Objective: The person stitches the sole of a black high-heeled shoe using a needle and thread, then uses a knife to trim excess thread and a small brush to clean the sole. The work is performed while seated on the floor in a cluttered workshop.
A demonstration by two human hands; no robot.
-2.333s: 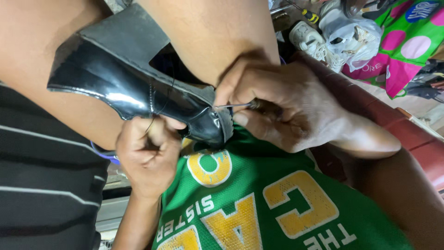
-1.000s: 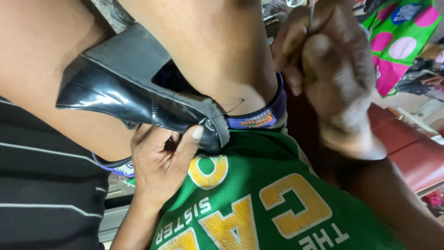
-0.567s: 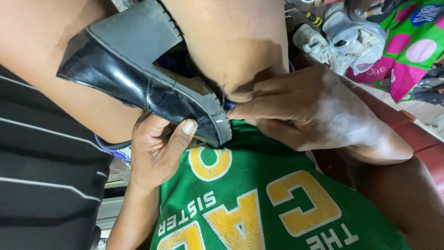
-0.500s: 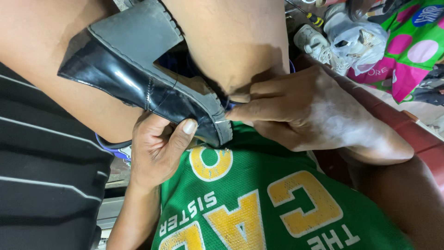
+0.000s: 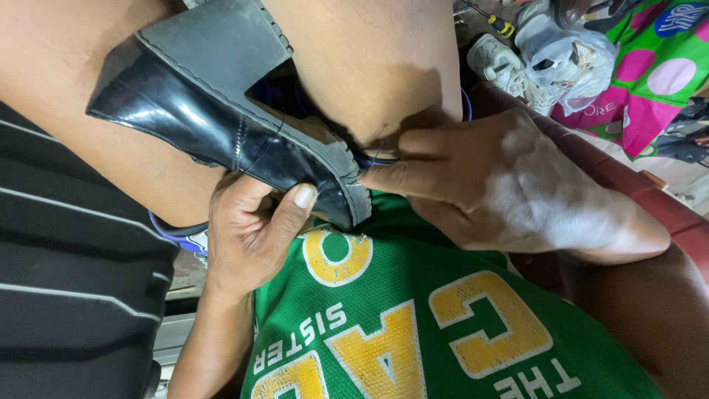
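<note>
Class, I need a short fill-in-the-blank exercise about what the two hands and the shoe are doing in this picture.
1. The left hand grips a glossy ____ shoe.
2. The right hand pinches at the rim of the shoe's ____.
3. Below both hands lies a ____ cloth with yellow letters.

Missing words: black; sole; green

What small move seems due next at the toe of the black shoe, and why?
Probably the right hand should push or draw through whatever it pinches at the sole edge: its fingertips press at the toe seam of the black shoe, while the left hand braces the toe from below. Needle and thread cannot be made out.
</note>
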